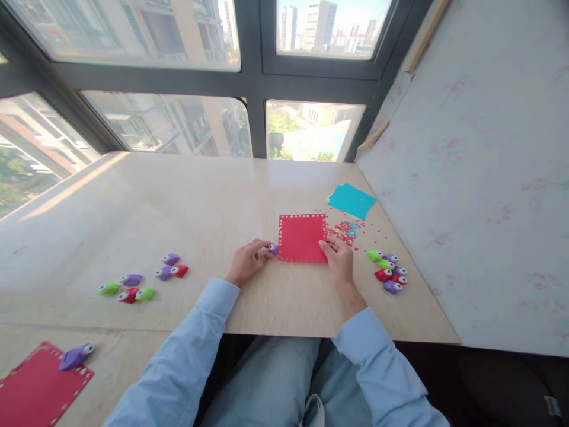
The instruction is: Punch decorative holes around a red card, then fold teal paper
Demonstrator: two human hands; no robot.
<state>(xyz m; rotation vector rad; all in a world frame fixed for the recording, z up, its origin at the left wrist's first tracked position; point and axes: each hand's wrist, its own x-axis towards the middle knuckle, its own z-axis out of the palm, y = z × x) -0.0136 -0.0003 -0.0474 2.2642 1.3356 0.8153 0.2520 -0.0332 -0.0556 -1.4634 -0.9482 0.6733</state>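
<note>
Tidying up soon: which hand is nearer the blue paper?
Right. In view, the right hand is below the blue paper; the left hand is farther off, below and well left.

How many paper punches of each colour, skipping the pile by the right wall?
Purple paper punches: 5 (3 in the left-side group, 1 at the left hand, 1 on the lower-left red card)
Red paper punches: 2
Green paper punches: 2
Total: 9
</note>
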